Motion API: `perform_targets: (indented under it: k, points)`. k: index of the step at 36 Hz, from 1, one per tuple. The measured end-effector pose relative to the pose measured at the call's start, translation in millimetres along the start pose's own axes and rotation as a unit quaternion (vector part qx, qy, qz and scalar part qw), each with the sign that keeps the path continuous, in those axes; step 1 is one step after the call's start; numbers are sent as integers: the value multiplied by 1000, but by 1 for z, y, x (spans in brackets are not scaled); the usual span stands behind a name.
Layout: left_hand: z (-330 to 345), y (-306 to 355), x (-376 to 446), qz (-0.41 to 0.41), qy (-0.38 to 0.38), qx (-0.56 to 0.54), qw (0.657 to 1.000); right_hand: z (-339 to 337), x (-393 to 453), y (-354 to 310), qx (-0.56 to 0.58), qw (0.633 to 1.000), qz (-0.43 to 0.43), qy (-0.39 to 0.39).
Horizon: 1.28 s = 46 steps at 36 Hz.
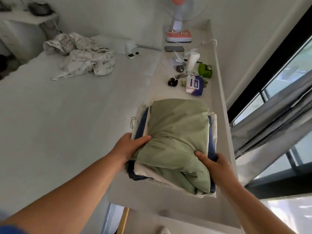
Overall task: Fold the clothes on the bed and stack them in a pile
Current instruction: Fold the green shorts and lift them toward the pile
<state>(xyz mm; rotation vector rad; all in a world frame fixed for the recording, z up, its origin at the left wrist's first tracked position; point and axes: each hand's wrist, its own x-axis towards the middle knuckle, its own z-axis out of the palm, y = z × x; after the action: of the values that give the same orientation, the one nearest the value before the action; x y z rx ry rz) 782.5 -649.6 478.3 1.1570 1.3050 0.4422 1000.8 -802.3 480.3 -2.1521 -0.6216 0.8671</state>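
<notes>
We have both hands on a pile of folded clothes [177, 142] that sits on the white ledge [209, 92] running along the right side of the bed [67, 124], between the mattress and the window. Our left hand [130, 146] grips the near left corner of the pile, thumb laid on top of the pale green garment [177, 129] and the fingers tucked underneath, out of sight; our right hand [214, 164] holds the near right side the same way, thumb pressing the green cloth and the other fingers curled round the edge of the stack. Under the green piece we can make out white and dark blue layers, so several items look already folded and stacked, though the green one on top is bunched and sagging toward us rather than lying flat, and we judge it may want squaring up. What seems left is the crumpled pale garment [81, 56] lying unfolded at the far end of the bed, well apart from the pile; whether it is one piece or more we cannot tell. The pile is roughly rectangular, its long axis running away from us along the ledge, with the near end overhanging slightly toward our arms. Further along the ledge lie small oddments, a tissue packet [194, 85] and a fan [179, 32] beyond it.
</notes>
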Motion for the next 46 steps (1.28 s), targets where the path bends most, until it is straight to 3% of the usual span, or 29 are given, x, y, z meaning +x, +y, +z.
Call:
perform_targets:
  k: [15, 19, 21, 23, 26, 29, 32, 34, 41, 46]
  points:
    - [33, -33, 54, -48, -32, -2, 998, 14, 53, 31, 21, 996, 77, -41]
    - [30, -27, 62, -74, -49, 56, 994, 12, 56, 29, 11, 992, 118, -54]
    - [27, -22, 60, -50, -28, 116, 992, 8, 56, 23, -31, 992, 115, -47]
    - [24, -13, 56, 39, 22, 168, 985, 4, 55, 14, -62, 995, 81, 11]
    - [29, 12, 44, 238, 24, 216, 947, 6, 41, -8, -73, 995, -11, 62]
    - [52, 33, 37, 353, -74, 321, 876, 21, 19, -22, -134, 985, -112, -11]
    - [74, 31, 45, 371, -125, 488, 780, 41, 6, -10, -261, 953, -145, -57]
    - [80, 19, 56, 328, -141, 559, 748, 48, 0, 4, -315, 934, -159, -46]
    - [82, -2, 74, 285, -153, 595, 735, 54, -5, 28, -390, 895, -215, -4]
    - [80, 7, 67, 275, -175, 564, 758, 51, -1, 26, -354, 909, -219, -11]
